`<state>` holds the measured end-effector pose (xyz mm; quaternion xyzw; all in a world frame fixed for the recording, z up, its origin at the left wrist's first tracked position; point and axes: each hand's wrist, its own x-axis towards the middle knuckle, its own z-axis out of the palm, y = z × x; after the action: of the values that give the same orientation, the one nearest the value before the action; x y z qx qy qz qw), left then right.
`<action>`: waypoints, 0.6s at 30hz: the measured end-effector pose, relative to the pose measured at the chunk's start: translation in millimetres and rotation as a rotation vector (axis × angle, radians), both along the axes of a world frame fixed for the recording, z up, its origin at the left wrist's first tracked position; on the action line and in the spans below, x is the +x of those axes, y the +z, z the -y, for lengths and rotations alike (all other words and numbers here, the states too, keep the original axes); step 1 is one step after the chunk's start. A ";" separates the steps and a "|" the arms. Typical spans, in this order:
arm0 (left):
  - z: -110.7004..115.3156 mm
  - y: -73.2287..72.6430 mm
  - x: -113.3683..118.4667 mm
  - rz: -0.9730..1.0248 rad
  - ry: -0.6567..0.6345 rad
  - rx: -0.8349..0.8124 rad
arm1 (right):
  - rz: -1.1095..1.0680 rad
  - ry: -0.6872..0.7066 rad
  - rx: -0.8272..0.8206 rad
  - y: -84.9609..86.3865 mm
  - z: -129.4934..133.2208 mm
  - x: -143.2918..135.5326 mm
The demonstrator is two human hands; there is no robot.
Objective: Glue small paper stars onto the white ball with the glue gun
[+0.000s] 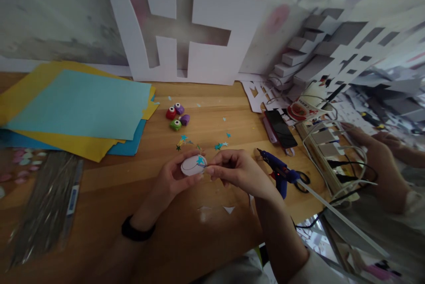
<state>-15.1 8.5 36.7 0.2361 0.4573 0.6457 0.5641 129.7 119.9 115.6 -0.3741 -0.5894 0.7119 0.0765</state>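
Observation:
A small white oval card (190, 166) is held by its edge in my left hand (172, 177), thumb below and fingers above. A blue star (200, 160) lies on the card's right part, beside a thin curved line. My right hand (232, 169) is pinched at the card's right edge, around something too small to make out. Just beyond the card, small blue, yellow and dark green stars (184, 138) lie on the wooden table (166, 222). More blue stars (219, 146) are above my right hand.
Coloured paper sheets (79, 104) and a bag of thin sticks (49, 200) lie left. Small punches (175, 115) stand behind the stars. Right are a blue glue gun (279, 166), black scissors (303, 182), a phone (280, 129), a power strip (318, 146) and another person's hands (381, 164).

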 end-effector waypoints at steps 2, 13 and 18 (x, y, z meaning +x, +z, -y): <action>0.0 -1.5 -1.0 -0.006 -0.014 0.002 | 0.010 0.006 -0.005 0.5 0.2 0.5; 1.0 -4.3 -4.3 -0.040 -0.059 -0.012 | 0.006 0.045 0.012 1.1 1.7 8.6; 0.5 -4.7 -4.3 -0.039 -0.059 0.014 | 0.000 0.036 0.030 -1.3 1.7 7.5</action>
<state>-19.4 8.0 32.0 0.2659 0.4565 0.6272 0.5724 137.2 118.2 114.3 -0.3624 -0.6065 0.7043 0.0694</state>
